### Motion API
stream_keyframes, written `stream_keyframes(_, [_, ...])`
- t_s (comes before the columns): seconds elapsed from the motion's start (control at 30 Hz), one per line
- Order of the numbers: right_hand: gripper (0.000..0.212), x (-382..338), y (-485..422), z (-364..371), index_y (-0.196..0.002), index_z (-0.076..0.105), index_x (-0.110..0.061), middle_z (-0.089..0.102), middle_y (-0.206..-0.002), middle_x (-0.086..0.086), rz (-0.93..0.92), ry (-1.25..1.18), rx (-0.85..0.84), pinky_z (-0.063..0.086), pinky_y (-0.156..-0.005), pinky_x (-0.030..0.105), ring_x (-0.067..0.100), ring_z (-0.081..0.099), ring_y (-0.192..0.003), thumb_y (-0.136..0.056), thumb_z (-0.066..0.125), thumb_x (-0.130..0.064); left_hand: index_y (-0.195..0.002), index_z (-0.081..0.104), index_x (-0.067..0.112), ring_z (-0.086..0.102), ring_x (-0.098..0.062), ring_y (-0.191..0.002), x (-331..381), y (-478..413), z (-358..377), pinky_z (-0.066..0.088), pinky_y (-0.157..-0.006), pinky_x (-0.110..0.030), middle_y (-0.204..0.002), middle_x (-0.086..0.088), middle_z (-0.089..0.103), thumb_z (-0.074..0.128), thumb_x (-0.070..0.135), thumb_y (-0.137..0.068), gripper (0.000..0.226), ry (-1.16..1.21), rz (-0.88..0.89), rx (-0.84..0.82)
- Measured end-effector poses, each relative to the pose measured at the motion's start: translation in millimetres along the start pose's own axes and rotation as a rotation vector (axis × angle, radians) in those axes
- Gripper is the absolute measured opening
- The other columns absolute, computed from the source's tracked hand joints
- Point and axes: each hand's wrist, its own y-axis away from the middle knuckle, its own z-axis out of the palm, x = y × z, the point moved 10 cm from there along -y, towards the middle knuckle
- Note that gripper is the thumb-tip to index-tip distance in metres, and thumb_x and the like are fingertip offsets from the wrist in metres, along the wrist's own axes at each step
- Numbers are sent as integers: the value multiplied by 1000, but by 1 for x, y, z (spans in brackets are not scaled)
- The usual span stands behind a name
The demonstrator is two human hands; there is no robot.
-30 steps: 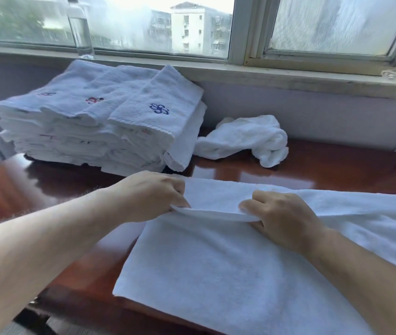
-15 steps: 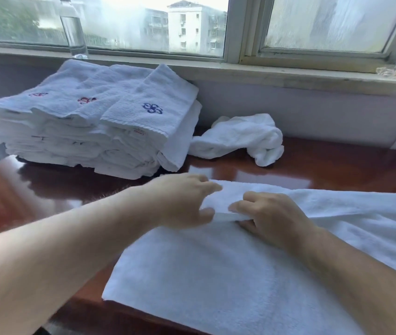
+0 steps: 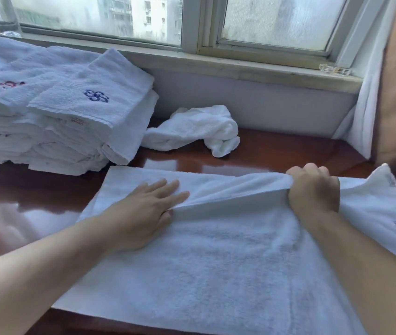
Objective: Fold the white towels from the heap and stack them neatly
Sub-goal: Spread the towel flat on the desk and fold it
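Observation:
A white towel (image 3: 216,262) lies spread across the near part of the dark wooden table (image 3: 35,189). My left hand (image 3: 146,213) lies flat on its left part, fingers straight, pressing it down. My right hand (image 3: 313,189) grips a fold of the towel's far edge in a fist and lifts it. A blue embroidered mark shows on the towel at the right. The tall stack of folded white towels (image 3: 54,112) stands at the back left. One crumpled white towel (image 3: 197,129) lies behind, near the wall.
A window sill (image 3: 240,66) runs along the back, with a clear glass (image 3: 6,18) at its left end and a small clear object (image 3: 334,68) at its right. A white and brown curtain (image 3: 385,93) hangs at the right edge.
My right hand has slid right along the towel's far edge and now grips it in a fist. My left hand let go of its pinch and flattened onto the towel.

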Motion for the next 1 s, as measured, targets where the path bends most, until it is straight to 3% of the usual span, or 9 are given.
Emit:
stream_keyframes(0.17, [37, 63, 9, -17, -115, 66, -8, 56, -105, 27, 239, -192, 157, 40, -78, 47, 46, 55, -97, -81, 55, 2, -155, 15, 48, 4, -9, -153, 2, -1, -10, 8, -123, -29, -166, 15, 7, 33, 35, -101, 59, -45, -113, -52])
stream_keyframes(0.27, [43, 102, 17, 5, -127, 44, -8, 59, -123, 25, 583, -489, 64, 44, -81, 45, 45, 59, -109, -87, 58, -14, -144, 32, 37, 40, -19, -134, 26, -16, -24, 40, -107, -38, -149, 8, 40, 44, 41, -89, 57, -148, -194, -43])
stream_keyframes(0.33, [52, 113, 18, 25, -127, 38, -1, 57, -131, 27, 740, -642, -35, 45, -85, 44, 46, 58, -116, -90, 61, -27, -138, 34, 30, 49, -22, -121, 58, -35, -29, 46, -95, -39, -136, 6, 47, 49, 43, -85, 57, -184, -159, 10])
stream_keyframes(0.5, [71, 107, 4, 44, -152, 31, -16, 57, -139, 13, 638, -934, -168, 50, -100, 52, 37, 62, -118, -89, 60, -27, -134, 40, 23, 52, -27, -108, 127, -98, -30, 42, -76, -35, -124, 0, 52, 53, 34, -90, 47, -136, -59, 174])
stream_keyframes(0.6, [45, 109, 7, 52, -134, 56, -19, 69, -117, 8, 617, -1049, -213, 58, -87, 48, 29, 70, -102, -89, 55, -19, -128, 46, 24, 53, -27, -103, 147, -124, -30, 34, -69, -34, -115, 1, 55, 45, 22, -97, 32, -142, -37, 262])
stream_keyframes(0.7, [38, 122, 12, 67, -120, 63, -13, 67, -95, 11, 836, -1456, -174, 59, -64, 35, 25, 68, -79, -85, 51, -7, -126, 49, 28, 53, -25, -102, 156, -124, -19, 39, -72, -34, -117, 5, 54, 38, 25, -100, 29, -176, 66, 316])
stream_keyframes(0.77, [19, 136, 11, 73, -99, 61, -6, 60, -87, 11, 983, -1699, -88, 60, -64, 37, 26, 64, -79, -83, 51, -7, -126, 56, 27, 58, -28, -104, 160, -114, -16, 47, -79, -38, -122, 2, 58, 34, 27, -98, 35, -158, 172, 365])
stream_keyframes(0.83, [6, 155, 8, 80, -92, 56, -10, 63, -91, 9, 1089, -1785, -19, 61, -71, 40, 25, 68, -82, -86, 57, -12, -118, 66, 20, 65, -32, -95, 163, -101, -22, 55, -73, -41, -113, -3, 67, 35, 26, -93, 40, -70, 248, 445])
stream_keyframes(1.0, [62, 201, -8, 86, -148, 43, -15, 54, -130, 0, 1137, -1497, 78, 49, -86, 33, 21, 60, -112, -92, 68, -24, -115, 71, 18, 68, -29, -94, 177, -95, -22, 57, -72, -36, -110, 1, 70, 38, 26, -92, 40, -78, 341, 459])
